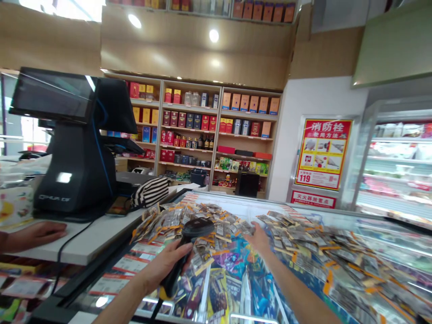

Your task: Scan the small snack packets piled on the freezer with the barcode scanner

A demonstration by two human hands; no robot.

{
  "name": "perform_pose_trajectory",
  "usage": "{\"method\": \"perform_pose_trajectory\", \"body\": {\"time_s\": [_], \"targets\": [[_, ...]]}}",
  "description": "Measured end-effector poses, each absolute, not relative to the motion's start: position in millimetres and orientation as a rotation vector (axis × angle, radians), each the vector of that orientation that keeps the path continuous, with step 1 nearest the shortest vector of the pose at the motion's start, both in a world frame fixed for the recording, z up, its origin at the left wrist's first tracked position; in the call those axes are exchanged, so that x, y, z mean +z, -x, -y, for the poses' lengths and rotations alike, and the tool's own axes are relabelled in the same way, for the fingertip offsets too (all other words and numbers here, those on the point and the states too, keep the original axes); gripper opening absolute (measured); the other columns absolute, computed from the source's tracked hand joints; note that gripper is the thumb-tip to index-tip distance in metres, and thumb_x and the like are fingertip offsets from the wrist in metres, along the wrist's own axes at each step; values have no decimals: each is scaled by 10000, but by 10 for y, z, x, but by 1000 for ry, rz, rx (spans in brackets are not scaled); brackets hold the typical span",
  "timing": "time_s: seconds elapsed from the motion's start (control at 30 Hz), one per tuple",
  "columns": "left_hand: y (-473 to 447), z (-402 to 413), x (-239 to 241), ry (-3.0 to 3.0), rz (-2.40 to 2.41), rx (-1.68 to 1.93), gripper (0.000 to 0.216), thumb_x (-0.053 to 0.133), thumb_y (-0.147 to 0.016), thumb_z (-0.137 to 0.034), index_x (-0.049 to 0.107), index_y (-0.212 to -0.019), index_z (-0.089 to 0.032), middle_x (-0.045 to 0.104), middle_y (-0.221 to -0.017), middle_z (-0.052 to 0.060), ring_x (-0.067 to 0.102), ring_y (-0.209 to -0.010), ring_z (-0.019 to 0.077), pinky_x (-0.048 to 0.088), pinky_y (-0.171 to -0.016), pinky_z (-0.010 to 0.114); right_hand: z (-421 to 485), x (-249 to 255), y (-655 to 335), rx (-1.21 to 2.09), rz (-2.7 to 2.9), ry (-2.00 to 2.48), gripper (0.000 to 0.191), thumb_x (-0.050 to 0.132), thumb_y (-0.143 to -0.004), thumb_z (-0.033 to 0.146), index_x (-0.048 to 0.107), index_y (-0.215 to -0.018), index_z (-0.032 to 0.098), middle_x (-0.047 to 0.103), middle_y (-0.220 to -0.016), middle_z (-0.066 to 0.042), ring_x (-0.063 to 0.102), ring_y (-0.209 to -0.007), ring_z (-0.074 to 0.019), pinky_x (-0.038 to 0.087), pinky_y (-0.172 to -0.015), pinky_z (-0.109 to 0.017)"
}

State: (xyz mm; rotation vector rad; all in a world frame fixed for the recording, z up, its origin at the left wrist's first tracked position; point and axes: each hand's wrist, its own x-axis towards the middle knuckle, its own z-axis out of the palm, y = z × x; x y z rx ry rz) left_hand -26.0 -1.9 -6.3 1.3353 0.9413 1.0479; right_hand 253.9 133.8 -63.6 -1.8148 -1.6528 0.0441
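My left hand is wrapped round the handle of a black barcode scanner, whose cable runs down from its yellow-trimmed end. The scanner head is over a heap of small clear packets with orange edges. Farther right, my right hand reaches over the glass top, its thumb and fingers closed on the edge of a small packet. A second spread of the same packets lies to the right of that hand. Below the glass show colourful snack bags.
Another person's hand rests on the white counter at left. A black checkout terminal stands there, beside a striped pouch. Shelves of boxes and bottles line the back wall. A refrigerated case is at right.
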Motion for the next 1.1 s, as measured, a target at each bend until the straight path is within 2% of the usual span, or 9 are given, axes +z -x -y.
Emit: {"method": "perform_pose_trajectory", "body": {"time_s": [0.13,0.27,0.5,0.67,0.8,0.9,1.0,1.1], "targets": [[362,46,-67,-1321,-1056,1047,315,476,-664,-459,489,-601,-151,493,-514,-27,407,-438,68,303,-437,183,-1399,-744,-2140,130,1725,1692,436,462,-639,368,473,-1033,179,586,-957,-66,517,-905,-215,376,-726,-304],[310,26,-38,-1336,-1058,970,325,480,-657,-469,493,-583,-153,487,-493,-26,414,-448,77,314,-447,186,-1381,-712,-2064,110,1857,1621,442,419,-675,447,498,-1037,206,540,-1063,-60,464,-990,-223,341,-794,-335],[69,-37,-85,-1335,-960,949,286,468,-684,-436,485,-655,-151,494,-552,-24,417,-460,70,326,-459,195,-1081,-741,-3229,-295,1806,1970,316,341,-746,325,546,-949,196,551,-1003,-79,455,-981,-217,322,-811,-362],[-54,-20,-66,-1368,-886,906,279,473,-685,-427,480,-640,-152,472,-532,-36,408,-457,64,322,-454,192,-884,-820,-3726,-304,1854,2094,394,306,-743,421,499,-1024,224,475,-1142,-73,420,-1025,-246,294,-811,-451],[-97,32,-30,-1347,-858,907,268,464,-697,-415,473,-647,-152,468,-539,-37,415,-468,61,323,-457,190,-843,-743,-3741,-203,1796,2189,386,360,-701,466,542,-908,195,557,-1001,-89,493,-925,-239,308,-795,-434],[-85,53,-28,-1351,-855,920,267,453,-711,-402,467,-639,-145,467,-551,-33,411,-465,57,314,-449,188,-816,-676,-3611,-286,1743,2204,358,399,-686,446,556,-855,171,561,-970,-117,472,-945,-267,288,-809,-443],[-58,54,-45,-1336,-846,943,250,456,-715,-388,464,-656,-145,477,-573,-29,415,-466,56,315,-448,188,-837,-662,-3300,-286,1829,1999,446,323,-728,455,514,-998,156,498,-1087,-137,390,-1054,-264,260,-864,-401],[-21,52,-79,-1326,-825,953,237,451,-724,-375,456,-664,-146,485,-579,-27,423,-470,56,321,-453,188,-951,-709,-2827,-13,1931,1821,585,220,-749,501,306,-1217,161,332,-1260,-126,283,-1152,-233,254,-896,-368]]}}
